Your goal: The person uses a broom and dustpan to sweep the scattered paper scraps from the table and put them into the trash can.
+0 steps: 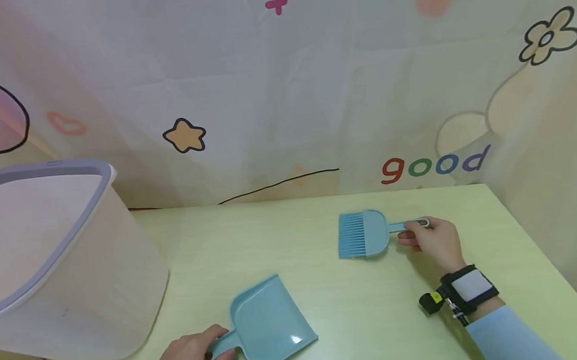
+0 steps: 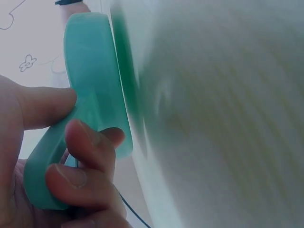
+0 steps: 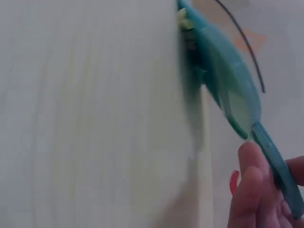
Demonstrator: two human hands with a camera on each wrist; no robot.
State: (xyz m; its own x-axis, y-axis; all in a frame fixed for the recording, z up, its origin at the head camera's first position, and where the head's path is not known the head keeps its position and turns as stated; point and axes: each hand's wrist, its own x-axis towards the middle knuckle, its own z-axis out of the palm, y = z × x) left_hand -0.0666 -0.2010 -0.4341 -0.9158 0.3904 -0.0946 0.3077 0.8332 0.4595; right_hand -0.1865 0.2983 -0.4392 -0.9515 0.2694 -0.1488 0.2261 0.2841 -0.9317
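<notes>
In the head view, my left hand (image 1: 187, 355) grips the handle of a light blue dustpan (image 1: 271, 322) at the front of the table. The dustpan's wide edge faces right. The left wrist view shows the thumb and curled fingers around the handle (image 2: 45, 175). Farther back on the right, my right hand (image 1: 437, 243) pinches the handle of a small blue brush (image 1: 376, 232), its bristles (image 1: 352, 235) pointing left. Beneath the brush, the right wrist view shows small yellowish and dark bits (image 3: 185, 21), mostly hidden; their kind is unclear.
A large white bin (image 1: 93, 277) with a grey rim stands at the left of the pale yellow-green table (image 1: 213, 243). Behind the table hangs a printed curtain (image 1: 265, 105). A black strap with a small camera (image 1: 429, 303) is on the right wrist.
</notes>
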